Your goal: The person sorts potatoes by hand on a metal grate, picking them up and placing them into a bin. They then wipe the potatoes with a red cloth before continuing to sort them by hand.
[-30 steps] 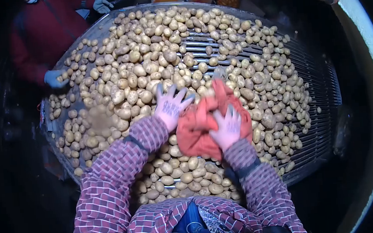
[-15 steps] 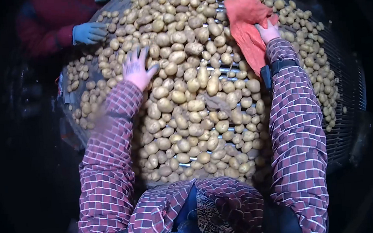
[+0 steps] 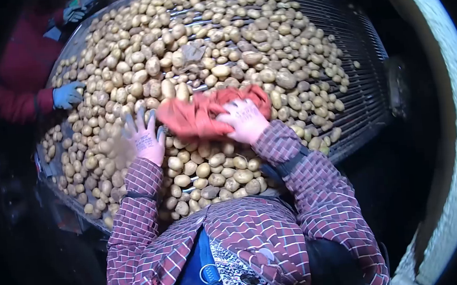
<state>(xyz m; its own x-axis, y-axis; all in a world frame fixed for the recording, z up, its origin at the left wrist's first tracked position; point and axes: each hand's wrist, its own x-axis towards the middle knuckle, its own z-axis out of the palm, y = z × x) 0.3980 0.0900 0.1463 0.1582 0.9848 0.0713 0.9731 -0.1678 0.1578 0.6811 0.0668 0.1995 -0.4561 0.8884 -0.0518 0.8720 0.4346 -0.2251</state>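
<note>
My left hand (image 3: 146, 138), in a pale pink work glove with grey fingertips, rests on the potatoes (image 3: 121, 91) with its fingers spread. It holds nothing. In the middle of the heap, my right hand (image 3: 245, 121), gloved the same way, is closed on a crumpled red cloth (image 3: 197, 114). The cloth stretches leftward from that hand over the potatoes, its left end close to my left hand. Some fingertips of my right hand are hidden in its folds.
Potatoes cover a conveyor of metal bars (image 3: 346, 47), bare along its right side. At the left a co-worker in a dark red sleeve (image 3: 22, 106) has a blue-gloved hand (image 3: 67, 95) at the potatoes. A flat grey-brown scrap (image 3: 193, 53) lies among them. A pale curved beam (image 3: 441, 37) rises at the right.
My right hand has brought the red cloth from the far right in toward the middle, nearer my body. My left hand stays spread on the potatoes. The view has shifted, and a pale beam now shows.
</note>
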